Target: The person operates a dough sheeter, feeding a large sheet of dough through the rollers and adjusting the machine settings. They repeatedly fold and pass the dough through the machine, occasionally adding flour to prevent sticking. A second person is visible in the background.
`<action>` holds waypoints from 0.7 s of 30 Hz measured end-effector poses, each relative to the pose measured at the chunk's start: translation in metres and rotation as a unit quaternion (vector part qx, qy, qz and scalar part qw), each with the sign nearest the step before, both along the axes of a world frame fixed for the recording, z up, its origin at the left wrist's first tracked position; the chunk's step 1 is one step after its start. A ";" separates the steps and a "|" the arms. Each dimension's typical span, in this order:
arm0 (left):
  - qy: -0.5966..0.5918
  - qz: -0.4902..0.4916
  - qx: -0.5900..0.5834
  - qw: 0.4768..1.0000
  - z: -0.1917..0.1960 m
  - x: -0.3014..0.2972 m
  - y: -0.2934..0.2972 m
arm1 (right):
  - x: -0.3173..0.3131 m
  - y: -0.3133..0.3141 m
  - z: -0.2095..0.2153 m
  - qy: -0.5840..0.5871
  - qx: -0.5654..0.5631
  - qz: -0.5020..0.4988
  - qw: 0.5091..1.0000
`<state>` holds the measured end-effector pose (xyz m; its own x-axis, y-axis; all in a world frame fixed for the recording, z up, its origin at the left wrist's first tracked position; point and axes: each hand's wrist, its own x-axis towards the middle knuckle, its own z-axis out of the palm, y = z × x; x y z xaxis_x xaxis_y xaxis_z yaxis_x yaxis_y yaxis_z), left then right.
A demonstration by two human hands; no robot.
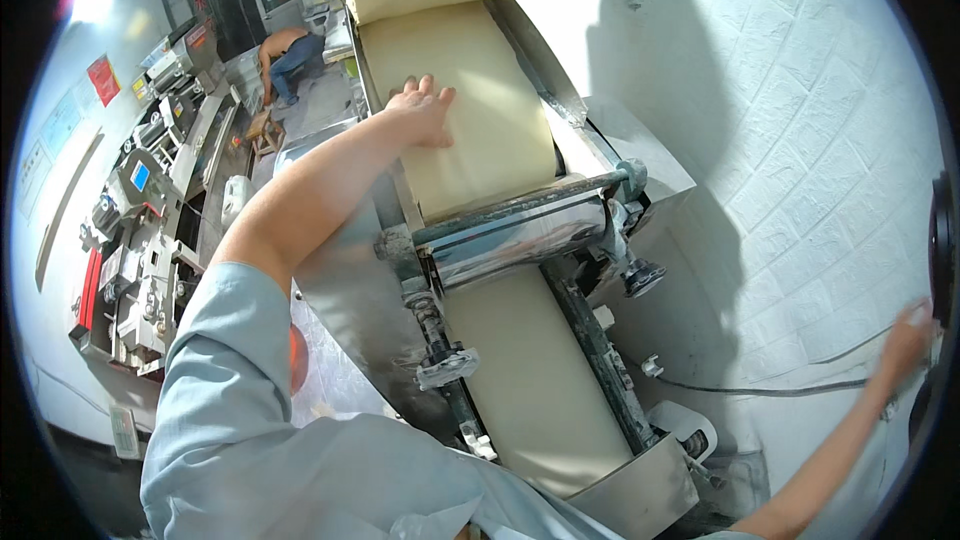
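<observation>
Left hand lay palm-down on the pale dough-like sheet, grip wide, fingers apart, nothing clasped. Sheet sat in the machine, above the shiny roller; more showed below it. Right hand was out by the white wall, near a dark round object; couldn't tell its grip.

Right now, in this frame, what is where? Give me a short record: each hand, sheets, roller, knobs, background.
Left hand: spread, palm down on the upper sheet
Right hand: at the right rim, beside a dark object; contact unclear
Roller: shiny, crosswise between the upper sheet and the lower sheet
Knobs: one toward each end of the roller
Background: bent-over person; machines along the left wall
</observation>
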<state>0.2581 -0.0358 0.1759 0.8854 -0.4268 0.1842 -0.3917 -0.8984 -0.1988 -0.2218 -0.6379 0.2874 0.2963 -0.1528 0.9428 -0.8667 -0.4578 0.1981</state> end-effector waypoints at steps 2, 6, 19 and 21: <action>0.050 0.024 0.007 0.998 0.006 -0.002 0.004 | 0.057 0.054 -0.067 0.109 0.036 0.148 0.982; 0.102 0.040 0.035 0.993 0.014 0.001 0.009 | 0.141 0.217 -0.140 0.202 0.178 0.426 0.863; -0.423 -0.063 0.032 0.903 0.126 0.105 0.080 | 0.181 0.394 -0.265 0.430 0.463 0.539 0.556; -0.448 -0.079 0.050 0.889 0.136 0.106 0.083 | 0.188 0.399 -0.302 0.404 0.573 0.509 0.499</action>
<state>0.3645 0.0476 0.3117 0.3308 -0.5862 0.7396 -0.1559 -0.8069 -0.5698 -0.0334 -0.2393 -0.0151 0.9834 0.1622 -0.0811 0.0811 -0.7932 -0.6035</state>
